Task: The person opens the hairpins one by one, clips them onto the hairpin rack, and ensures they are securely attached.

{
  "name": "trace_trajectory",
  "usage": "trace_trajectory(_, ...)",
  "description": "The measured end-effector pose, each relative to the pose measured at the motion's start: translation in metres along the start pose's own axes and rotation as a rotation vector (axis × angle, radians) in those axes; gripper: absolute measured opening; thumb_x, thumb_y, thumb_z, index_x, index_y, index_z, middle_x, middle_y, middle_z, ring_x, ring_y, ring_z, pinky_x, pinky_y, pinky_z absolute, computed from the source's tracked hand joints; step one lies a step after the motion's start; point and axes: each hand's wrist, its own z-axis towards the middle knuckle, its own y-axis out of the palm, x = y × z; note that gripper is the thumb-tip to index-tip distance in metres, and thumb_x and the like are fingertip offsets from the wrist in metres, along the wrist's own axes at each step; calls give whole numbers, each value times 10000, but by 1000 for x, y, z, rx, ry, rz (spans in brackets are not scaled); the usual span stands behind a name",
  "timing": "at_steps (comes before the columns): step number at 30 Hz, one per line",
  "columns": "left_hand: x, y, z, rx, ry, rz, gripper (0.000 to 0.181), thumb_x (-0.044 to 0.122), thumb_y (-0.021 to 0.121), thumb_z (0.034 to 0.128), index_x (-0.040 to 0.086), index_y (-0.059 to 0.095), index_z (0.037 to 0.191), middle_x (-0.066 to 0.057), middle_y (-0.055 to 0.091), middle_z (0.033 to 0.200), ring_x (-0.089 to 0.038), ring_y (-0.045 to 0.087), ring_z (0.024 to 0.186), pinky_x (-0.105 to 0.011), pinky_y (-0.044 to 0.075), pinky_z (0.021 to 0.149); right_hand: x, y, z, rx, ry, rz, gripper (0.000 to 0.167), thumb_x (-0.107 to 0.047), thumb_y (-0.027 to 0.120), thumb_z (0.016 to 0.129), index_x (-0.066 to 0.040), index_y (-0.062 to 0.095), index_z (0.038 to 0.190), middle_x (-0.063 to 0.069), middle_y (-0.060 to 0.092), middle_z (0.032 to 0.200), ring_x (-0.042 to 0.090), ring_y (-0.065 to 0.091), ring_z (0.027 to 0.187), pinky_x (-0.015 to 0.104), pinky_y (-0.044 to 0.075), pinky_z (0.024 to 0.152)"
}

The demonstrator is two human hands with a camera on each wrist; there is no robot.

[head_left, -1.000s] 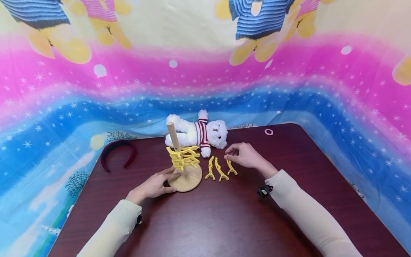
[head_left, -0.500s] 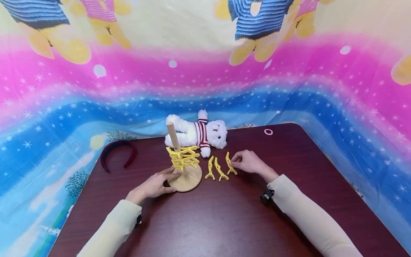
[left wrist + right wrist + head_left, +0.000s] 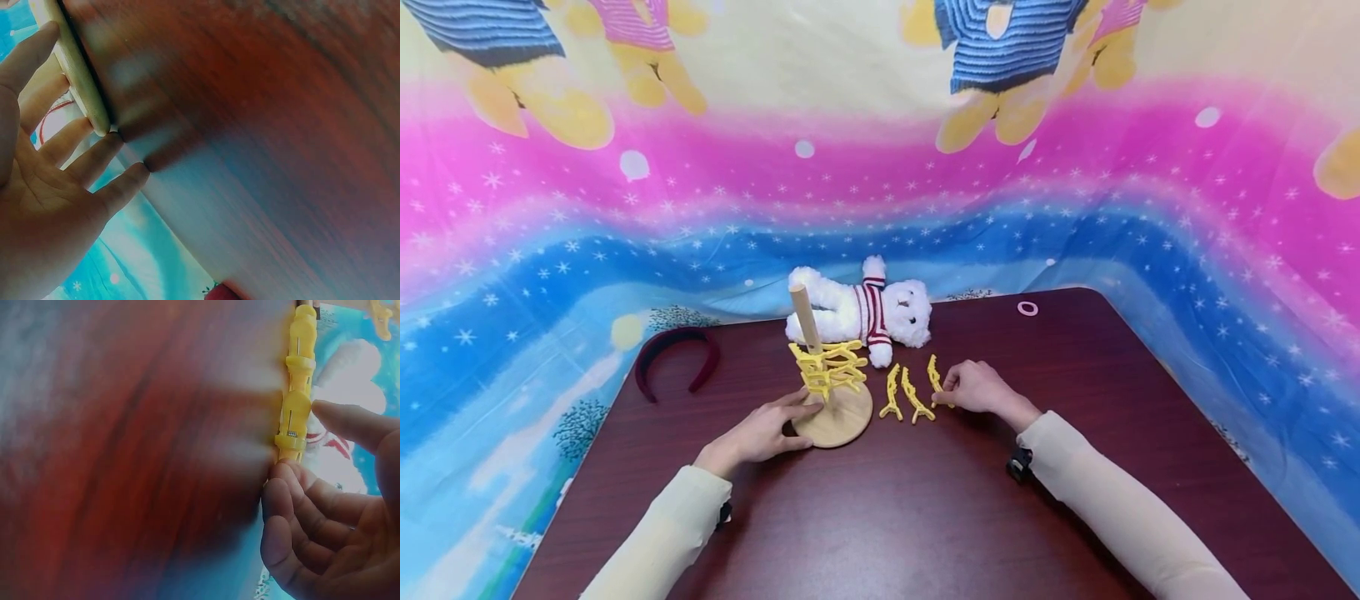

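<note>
My left hand [image 3: 758, 432] rests with spread fingers and thumb on the left side of a round wooden base [image 3: 844, 427]; in the left wrist view its straight fingers touch the base's rim [image 3: 80, 75]. An upright wooden pole [image 3: 805, 318] rises from the base, with several yellow clips [image 3: 831, 368] stacked around it. To the right, two yellow clips [image 3: 892, 393] lie side by side on the table. My right hand [image 3: 981, 387] pinches the lower end of a third yellow clip [image 3: 933, 369], which the right wrist view shows between thumb and fingertips [image 3: 286, 469].
A white plush bear [image 3: 902, 315] in a striped top lies behind the stand. The dark red headband [image 3: 677, 335] is at the table's back left, and a small pink ring [image 3: 1027, 308] near the back right edge. Patterned cloth hangs behind the brown table [image 3: 880, 517].
My right hand has come down from above the rightmost clip to its lower end, uncovering the clip's upper part. The left hand and the stand have stayed in place.
</note>
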Motion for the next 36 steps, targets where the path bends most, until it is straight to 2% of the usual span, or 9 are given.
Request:
trace_trajectory(7, 0, -1, 1, -4, -1, 0, 598, 334, 732, 907, 179, 543, 1454, -229, 391, 1566, -429, 481, 1366, -560, 450, 1048, 7, -8, -4, 22, 39, -21, 252, -426, 798, 817, -182, 739, 801, -45, 677, 738, 143, 558, 645, 283, 428, 606)
trace_trajectory(14, -1, 0, 1, -2, 0, 0, 594, 343, 724, 913, 183, 540, 1456, -225, 389, 1568, -424, 481, 1368, -552, 451, 1052, 11, -12, -7, 17, 60, -28, 304, -471, 804, 795, -176, 732, 811, -24, 658, 746, 161, 544, 663, 289, 413, 591)
trace_trajectory(20, -1, 1, 1, -3, -3, -5, 596, 340, 726, 912, 183, 540, 1456, -223, 388, 1570, -429, 482, 1365, -559, 451, 1048, 13, -13, -7, 27, 74, -66, 256, -432, 805, 799, -188, 730, 819, -22, 650, 737, 177, 546, 676, 301, 409, 600)
trace_trajectory(29, -1, 2, 1, 6, 8, -7, 592, 336, 730, 909, 177, 548, 1449, -227, 398, 1563, -430, 485, 1362, -557, 455, 1044, 10, -13, -5, 24, 133, -131, 369, -490, 855, 724, -188, 658, 805, 8, 605, 787, 211, 538, 713, 339, 401, 585)
trace_trajectory(36, -2, 2, 1, 6, -4, -11, 591, 328, 736, 904, 176, 552, 1445, -228, 397, 1563, -423, 486, 1365, -554, 449, 1052, 13, -13, -4, 41, 128, -131, 351, -459, 862, 724, -181, 665, 812, 0, 614, 795, 211, 545, 716, 347, 408, 595)
